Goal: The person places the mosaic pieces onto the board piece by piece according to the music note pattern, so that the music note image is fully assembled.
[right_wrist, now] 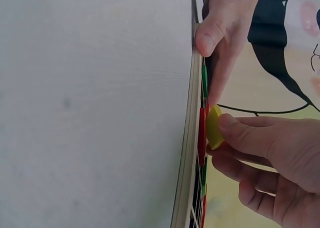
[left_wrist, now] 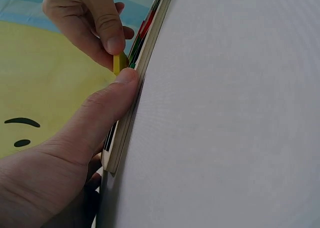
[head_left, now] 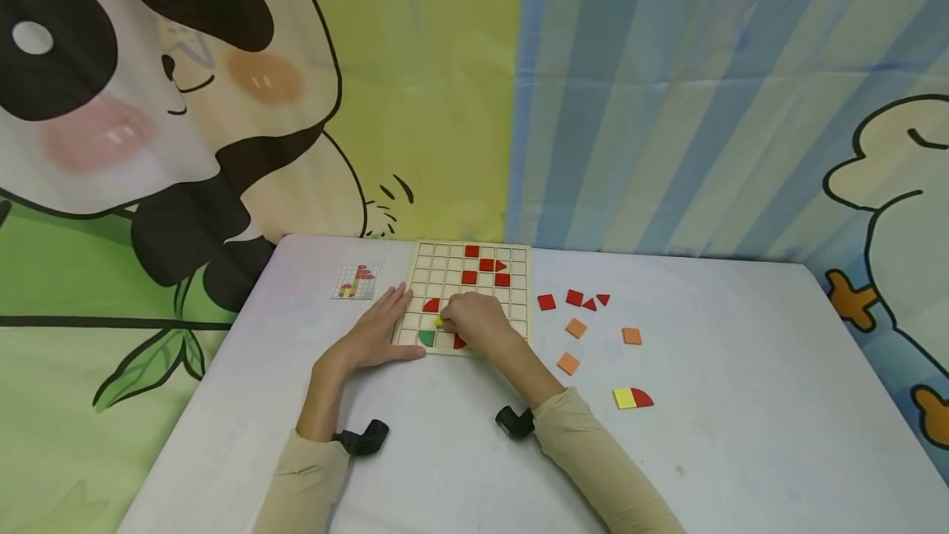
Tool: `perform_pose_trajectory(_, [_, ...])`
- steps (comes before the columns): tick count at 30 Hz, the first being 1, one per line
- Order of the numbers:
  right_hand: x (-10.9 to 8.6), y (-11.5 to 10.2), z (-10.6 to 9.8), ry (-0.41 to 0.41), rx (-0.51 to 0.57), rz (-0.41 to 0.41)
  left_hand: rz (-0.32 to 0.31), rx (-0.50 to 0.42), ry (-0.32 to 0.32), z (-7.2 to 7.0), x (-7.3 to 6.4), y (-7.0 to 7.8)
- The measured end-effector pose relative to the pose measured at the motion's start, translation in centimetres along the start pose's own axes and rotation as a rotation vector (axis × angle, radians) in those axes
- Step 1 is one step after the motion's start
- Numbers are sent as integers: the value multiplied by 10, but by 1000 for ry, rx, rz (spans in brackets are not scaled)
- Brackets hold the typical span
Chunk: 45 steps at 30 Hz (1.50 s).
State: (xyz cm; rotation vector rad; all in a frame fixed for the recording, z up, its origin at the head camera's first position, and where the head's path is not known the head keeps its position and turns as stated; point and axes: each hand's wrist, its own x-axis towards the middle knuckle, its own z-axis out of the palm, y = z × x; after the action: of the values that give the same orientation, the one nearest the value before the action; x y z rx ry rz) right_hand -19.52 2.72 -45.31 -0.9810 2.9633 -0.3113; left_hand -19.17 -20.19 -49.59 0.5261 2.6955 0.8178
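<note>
A square grid board lies at the back of the white table. My left hand rests at its lower left corner, fingers extended along the left side and thumb on the near edge. Above the lower rows, my right hand pinches a small yellow tile between thumb and fingers. The tile looks tilted in the right wrist view. Around it on the board are a red quarter-circle, a green quarter-circle and a red piece partly hidden by the right hand. Several red pieces occupy the upper rows.
A printed pattern card lies left of the board. To the right are loose red squares, red triangles and orange squares. Closer to the front, a yellow square touches a red quarter-circle.
</note>
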Motion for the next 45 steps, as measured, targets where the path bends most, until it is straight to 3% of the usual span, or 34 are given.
perform_pose_trajectory(10, [-1, 0, 2, -6, 14, -14, -4, -8, -8, 0, -3, 1])
perform_pose_trajectory(18, [-4, 0, -1, -87, 78, 9, -2, -12, -8, 2, -3, 2])
perform_pose_trajectory(22, [-9, 3, -9, -114, 165, -3, -7, -13, -14, 3, -4, 2])
perform_pose_trajectory(25, [-14, 10, -25, -86, 273, -8, -20, -12, -17, 4, -5, 2])
perform_pose_trajectory(29, [-34, 26, -63, 43, 388, -57, -28, -11, -17, 4, -4, 1])
perform_pose_trajectory(34, [-78, 55, -103, 199, 455, -111, -18, -9, -18, 3, 0, 3])
perform_pose_trajectory(39, [-117, 93, -105, 224, 435, 3, -25, 0, -15, 1, -2, 1])
perform_pose_trajectory(45, [-131, 133, -104, 221, 381, 138, -24, -6, -15, -1, 0, -1])
